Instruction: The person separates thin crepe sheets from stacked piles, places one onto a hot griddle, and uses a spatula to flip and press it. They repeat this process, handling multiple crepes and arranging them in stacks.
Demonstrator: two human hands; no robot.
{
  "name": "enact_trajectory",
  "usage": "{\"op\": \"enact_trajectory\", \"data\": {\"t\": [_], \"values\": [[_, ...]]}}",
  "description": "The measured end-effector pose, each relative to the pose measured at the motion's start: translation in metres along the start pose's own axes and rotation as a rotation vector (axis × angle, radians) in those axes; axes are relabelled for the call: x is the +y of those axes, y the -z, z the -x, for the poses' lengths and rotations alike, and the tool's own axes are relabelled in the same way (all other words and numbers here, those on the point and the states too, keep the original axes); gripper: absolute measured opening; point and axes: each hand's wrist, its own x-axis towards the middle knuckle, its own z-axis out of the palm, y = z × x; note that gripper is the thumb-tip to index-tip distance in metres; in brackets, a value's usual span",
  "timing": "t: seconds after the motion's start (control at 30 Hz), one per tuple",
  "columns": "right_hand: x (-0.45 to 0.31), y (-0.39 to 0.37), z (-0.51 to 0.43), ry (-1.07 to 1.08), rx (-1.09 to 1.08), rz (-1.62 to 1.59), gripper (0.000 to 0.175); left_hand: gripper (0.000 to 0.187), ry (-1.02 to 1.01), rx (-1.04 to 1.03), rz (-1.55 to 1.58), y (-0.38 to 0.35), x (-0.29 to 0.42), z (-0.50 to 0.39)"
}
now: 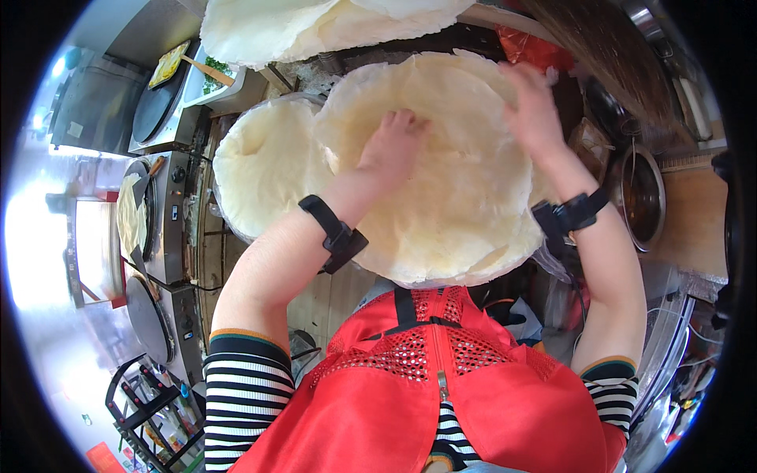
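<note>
A large stack of thin, round, pale flatbreads [455,195] lies in front of me, over clear plastic at its edge. My left hand [396,142] is over the middle of this stack, blurred, its fingers bent; whether it touches or pinches the top sheet cannot be told. At the stack's upper right edge is my right hand [532,106], also blurred, its fingers spread. A second stack of flatbreads [269,165] adjoins on the left. More thin flatbread sheets [331,26] lie beyond, at the top of the view. Both wrists wear black straps.
Round griddles line the left side, one with a folded flatbread [131,213], another a bare dark plate [148,319]. A white tray [198,83] holds chopped greens at the upper left. On the right are a metal bowl [643,198] and a red plastic bag [532,50].
</note>
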Motion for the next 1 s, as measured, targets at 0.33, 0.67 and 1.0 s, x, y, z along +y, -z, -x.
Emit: {"op": "enact_trajectory", "data": {"t": [0.33, 0.67, 1.0], "values": [[-0.057, -0.017, 0.048, 0.025, -0.599, -0.211, 0.02, 0.021, -0.137, -0.012, 0.195, -0.003, -0.009, -0.004], [-0.063, -0.013, 0.049, 0.086, -0.665, -0.077, 0.031, 0.013, -0.155, -0.245, 0.079, 0.009, -0.002, -0.047], [-0.067, -0.009, 0.048, 0.155, -0.709, 0.024, 0.038, 0.008, -0.057, -0.082, 0.249, 0.0, -0.014, -0.036]]}}
